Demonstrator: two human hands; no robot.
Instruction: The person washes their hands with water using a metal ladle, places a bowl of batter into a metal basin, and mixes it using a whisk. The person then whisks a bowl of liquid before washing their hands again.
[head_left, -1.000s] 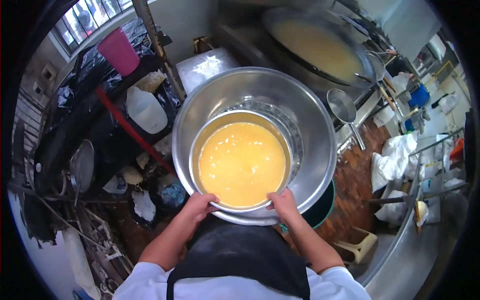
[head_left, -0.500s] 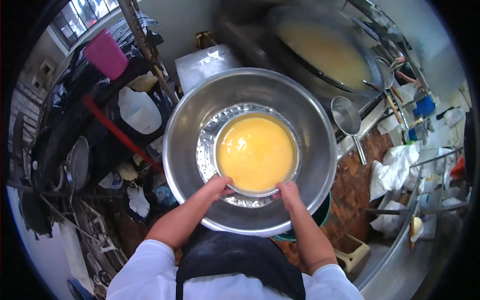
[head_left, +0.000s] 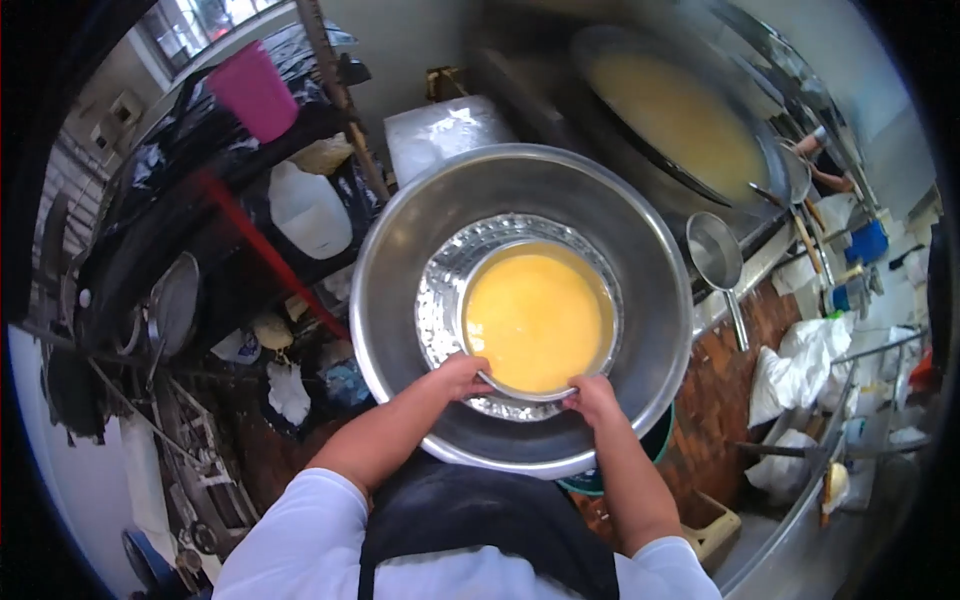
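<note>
A round metal pot [head_left: 613,350] of yellow liquid [head_left: 538,320] is inside a large steel basin [head_left: 405,270], over its dimpled, shiny bottom. My left hand [head_left: 462,377] is closed on the pot's near rim, toward its left side. On the same rim, further right, the fingers of my right hand [head_left: 592,396] are closed too. The pot looks level. Whether its base touches the basin cannot be made out.
A wide pan [head_left: 680,115] of cloudy liquid lies at the upper right, with a long-handled strainer [head_left: 715,252] below it. At left are a pink bucket [head_left: 253,92], a white jug [head_left: 308,212] and a red bar [head_left: 270,255]. Another person's arm [head_left: 830,170] shows far right.
From a second ago, the pot has gone down deeper into the basin, away from its near rim, and looks smaller. Both hands moved with it and kept their hold. The view has shifted slightly.
</note>
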